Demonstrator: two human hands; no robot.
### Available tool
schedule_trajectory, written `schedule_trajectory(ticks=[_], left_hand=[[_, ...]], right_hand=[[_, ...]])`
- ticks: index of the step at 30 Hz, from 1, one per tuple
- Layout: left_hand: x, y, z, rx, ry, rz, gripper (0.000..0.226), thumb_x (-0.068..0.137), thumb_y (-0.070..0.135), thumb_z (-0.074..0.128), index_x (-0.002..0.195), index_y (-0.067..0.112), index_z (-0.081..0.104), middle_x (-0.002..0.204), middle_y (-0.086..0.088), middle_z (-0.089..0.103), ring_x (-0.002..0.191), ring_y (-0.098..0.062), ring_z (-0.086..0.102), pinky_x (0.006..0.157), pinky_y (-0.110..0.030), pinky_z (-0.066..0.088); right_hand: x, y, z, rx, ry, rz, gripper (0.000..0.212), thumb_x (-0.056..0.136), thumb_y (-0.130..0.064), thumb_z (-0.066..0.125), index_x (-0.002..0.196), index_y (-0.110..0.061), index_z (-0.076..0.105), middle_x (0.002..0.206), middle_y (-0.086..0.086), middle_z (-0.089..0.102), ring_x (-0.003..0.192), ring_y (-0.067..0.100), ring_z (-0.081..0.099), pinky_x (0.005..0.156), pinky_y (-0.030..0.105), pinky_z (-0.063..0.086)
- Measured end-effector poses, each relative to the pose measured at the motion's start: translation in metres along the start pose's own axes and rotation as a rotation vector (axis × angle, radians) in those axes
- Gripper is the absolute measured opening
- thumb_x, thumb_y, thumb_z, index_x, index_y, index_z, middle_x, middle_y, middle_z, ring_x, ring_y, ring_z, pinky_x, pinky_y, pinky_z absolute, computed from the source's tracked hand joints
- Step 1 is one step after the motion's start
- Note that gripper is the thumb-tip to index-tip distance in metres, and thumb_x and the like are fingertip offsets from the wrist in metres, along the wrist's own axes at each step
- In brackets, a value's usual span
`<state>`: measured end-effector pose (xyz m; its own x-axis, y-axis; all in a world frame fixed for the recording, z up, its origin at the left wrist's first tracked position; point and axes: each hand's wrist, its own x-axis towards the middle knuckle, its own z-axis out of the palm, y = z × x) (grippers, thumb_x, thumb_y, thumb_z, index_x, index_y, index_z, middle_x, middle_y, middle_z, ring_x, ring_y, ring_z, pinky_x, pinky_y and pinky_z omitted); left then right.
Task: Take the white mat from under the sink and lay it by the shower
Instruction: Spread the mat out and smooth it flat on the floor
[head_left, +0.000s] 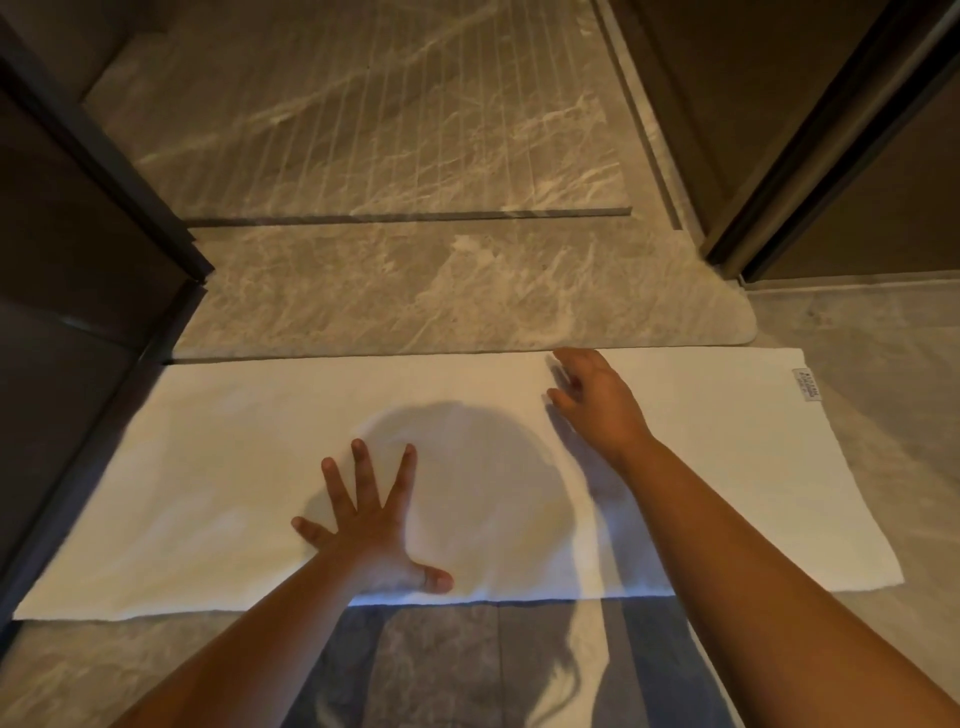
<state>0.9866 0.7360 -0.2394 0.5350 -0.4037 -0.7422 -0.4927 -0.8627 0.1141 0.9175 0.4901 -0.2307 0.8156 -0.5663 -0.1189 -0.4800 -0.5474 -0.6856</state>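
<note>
Both hands are open and hold nothing. The left hand lies palm down on the white mat, fingers spread wide, thumb near the mat's near edge. The right hand is farther forward, close to the mat's far edge, fingers extended and loosely together; its outline is motion-blurred, so contact with the fabric cannot be confirmed

The mat is spread flat on the floor, long side running left to right, directly in front of the raised marble threshold of the shower. Its far edge sits just against that threshold. At the left, the mat's end lies near a dark door frame. A rounded shadow falls across the mat's middle, between the two forearms. At the right, a small label sits at the mat's far corner; its text is too small to read. Beyond the threshold, the grooved shower floor is visible. A second dark frame stands at the upper right
</note>
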Motion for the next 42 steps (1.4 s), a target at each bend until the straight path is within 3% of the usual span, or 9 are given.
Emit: schedule_trajectory(ticks=[2, 16, 25, 29, 35, 39, 42], left_hand=[[0.0, 0.0, 0.0, -0.011, -0.008, -0.004, 0.139, 0.05, 0.068, 0.072, 0.102, 0.047, -0.055, 0.121, -0.004, -0.064, 0.118, -0.039, -0.048, 0.098, -0.074, -0.003], [0.0, -0.001, -0.003, -0.025, -0.028, -0.004, 0.141, 0.046, 0.068, 0.074, 0.103, 0.049, -0.054, 0.115, 0.001, -0.067, 0.114, -0.036, -0.052, 0.097, -0.074, -0.008], [0.004, -0.002, -0.004, -0.028, -0.045, -0.039, 0.143, 0.043, 0.067, 0.076, 0.104, 0.051, -0.052, 0.106, 0.007, -0.071, 0.097, -0.026, -0.061, 0.097, -0.073, -0.01], [0.004, 0.0, -0.003, -0.03, -0.04, -0.053, 0.143, 0.042, 0.068, 0.075, 0.106, 0.05, -0.052, 0.106, 0.007, -0.071, 0.097, -0.025, -0.061, 0.098, -0.072, -0.01], [0.005, -0.001, -0.004, -0.033, -0.048, -0.049, 0.143, 0.042, 0.068, 0.075, 0.104, 0.051, -0.052, 0.103, 0.008, -0.072, 0.094, -0.025, -0.062, 0.097, -0.073, -0.009], [0.004, 0.0, -0.004, -0.029, -0.043, -0.045, 0.143, 0.043, 0.067, 0.076, 0.105, 0.05, -0.052, 0.104, 0.008, -0.072, 0.095, -0.025, -0.062, 0.097, -0.073, -0.01], [0.005, 0.0, -0.003, -0.031, -0.032, -0.038, 0.143, 0.043, 0.067, 0.076, 0.107, 0.05, -0.051, 0.107, 0.007, -0.071, 0.097, -0.026, -0.061, 0.097, -0.073, -0.01]], right_hand=[[0.006, 0.001, 0.003, -0.018, -0.018, 0.047, 0.049, 0.085, -0.011, 0.059, 0.132, -0.011, 0.044, 0.137, 0.012, 0.045, 0.119, 0.031, 0.047, 0.102, 0.04, 0.039], [0.033, 0.002, -0.003, -0.172, -0.157, 0.172, 0.052, 0.08, -0.002, 0.061, 0.126, -0.016, 0.042, 0.132, 0.013, 0.032, 0.102, 0.036, 0.055, 0.087, 0.038, 0.045], [0.037, -0.006, 0.004, -0.294, -0.204, 0.204, 0.048, 0.083, -0.004, 0.053, 0.127, -0.017, 0.04, 0.128, 0.016, 0.034, 0.101, 0.039, 0.055, 0.082, 0.04, 0.045], [0.035, -0.01, 0.004, -0.299, -0.211, 0.203, 0.043, 0.084, -0.004, 0.046, 0.125, -0.017, 0.04, 0.127, 0.017, 0.035, 0.103, 0.041, 0.054, 0.084, 0.043, 0.044], [0.032, -0.012, 0.005, -0.385, -0.196, 0.088, 0.033, 0.087, -0.007, 0.047, 0.118, -0.018, 0.045, 0.12, 0.017, 0.041, 0.09, 0.036, 0.057, 0.069, 0.033, 0.039], [0.029, -0.017, 0.007, -0.443, -0.167, 0.035, 0.025, 0.093, -0.017, 0.039, 0.117, -0.015, 0.046, 0.118, 0.017, 0.044, 0.096, 0.035, 0.053, 0.072, 0.034, 0.036], [0.028, -0.019, 0.007, -0.578, -0.146, 0.01, 0.031, 0.09, -0.009, 0.044, 0.12, -0.01, 0.041, 0.119, 0.017, 0.047, 0.104, 0.035, 0.049, 0.074, 0.037, 0.039]])
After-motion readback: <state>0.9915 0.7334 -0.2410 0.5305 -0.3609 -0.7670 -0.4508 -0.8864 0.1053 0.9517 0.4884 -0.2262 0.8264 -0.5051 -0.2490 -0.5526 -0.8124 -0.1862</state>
